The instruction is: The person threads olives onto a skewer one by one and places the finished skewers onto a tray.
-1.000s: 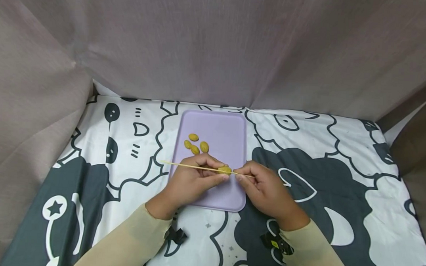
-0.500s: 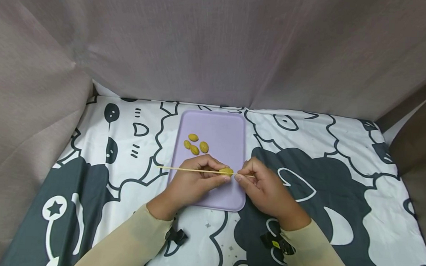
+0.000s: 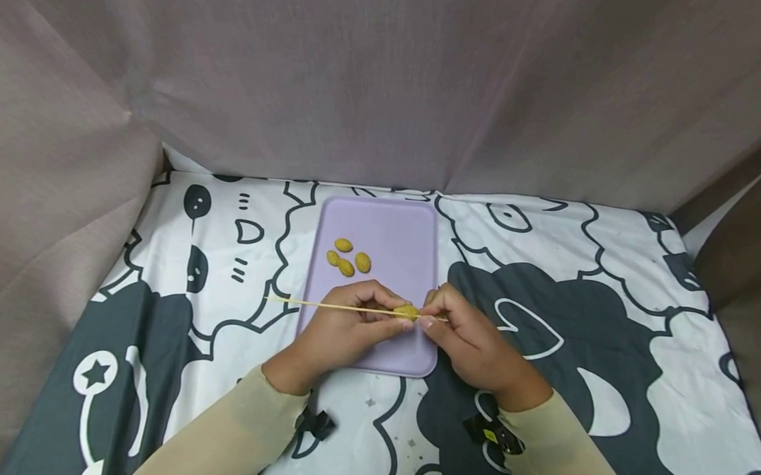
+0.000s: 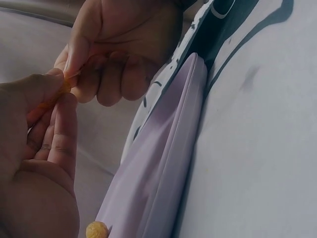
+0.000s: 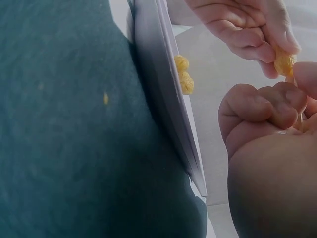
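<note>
My left hand [image 3: 345,321] pinches a small, wrinkled yellow oval fruit [image 3: 406,311] between thumb and fingertips. A thin bamboo skewer [image 3: 326,305] runs in line with this fruit, its long end reaching left past the hand and its short end at the right. In the right wrist view, the skewer [image 5: 299,119] shows below the held fruit [image 5: 285,62]. My right hand [image 3: 468,337] pinches the skewer's short end just beside the fruit, its other fingers curled. Both hands are over the near half of a lilac tray [image 3: 387,224].
Several more yellow fruits [image 3: 363,262] lie loose on the tray's left side. Beneath the tray spreads a white and dark grey cartoon-print cloth [image 3: 221,372]. Grey-brown fabric [image 3: 361,88] hangs behind the table and at both sides.
The skewer's long end has shifted left and a little down, and its short right end is a bit shorter. The pinched fruit has moved slightly right and nearer. Loose fruits lie as before.
</note>
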Demonstrator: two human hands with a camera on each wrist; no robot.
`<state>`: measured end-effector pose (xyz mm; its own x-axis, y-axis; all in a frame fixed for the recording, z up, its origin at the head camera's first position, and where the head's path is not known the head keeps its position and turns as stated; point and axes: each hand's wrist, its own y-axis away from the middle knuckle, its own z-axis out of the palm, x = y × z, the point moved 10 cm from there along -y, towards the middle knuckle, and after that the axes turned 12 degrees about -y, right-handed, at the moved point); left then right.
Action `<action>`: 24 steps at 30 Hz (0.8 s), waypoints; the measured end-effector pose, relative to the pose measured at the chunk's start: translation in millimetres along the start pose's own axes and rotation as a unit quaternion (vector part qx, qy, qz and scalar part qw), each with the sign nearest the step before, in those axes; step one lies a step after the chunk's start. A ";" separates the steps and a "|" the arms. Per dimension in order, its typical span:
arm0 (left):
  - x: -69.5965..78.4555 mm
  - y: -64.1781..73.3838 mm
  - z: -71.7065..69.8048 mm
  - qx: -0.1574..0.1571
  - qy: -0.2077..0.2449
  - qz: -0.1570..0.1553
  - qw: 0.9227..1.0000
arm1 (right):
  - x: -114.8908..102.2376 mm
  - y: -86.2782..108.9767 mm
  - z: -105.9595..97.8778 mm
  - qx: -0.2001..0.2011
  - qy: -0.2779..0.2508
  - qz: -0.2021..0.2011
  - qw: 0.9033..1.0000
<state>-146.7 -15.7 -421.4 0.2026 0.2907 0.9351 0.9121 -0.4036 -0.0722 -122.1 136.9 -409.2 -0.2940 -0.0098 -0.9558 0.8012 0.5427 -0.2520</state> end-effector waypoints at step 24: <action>-3.2 -2.7 -0.4 0.002 -0.001 0.014 1.000 | 6.1 -0.6 -0.2 0.020 0.003 0.012 1.000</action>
<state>-149.9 -15.9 -424.1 0.2286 0.2816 0.9319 0.9075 -0.4082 -0.0993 -124.5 136.7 -414.8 -0.2770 0.0076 -0.9609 0.8283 0.5087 -0.2347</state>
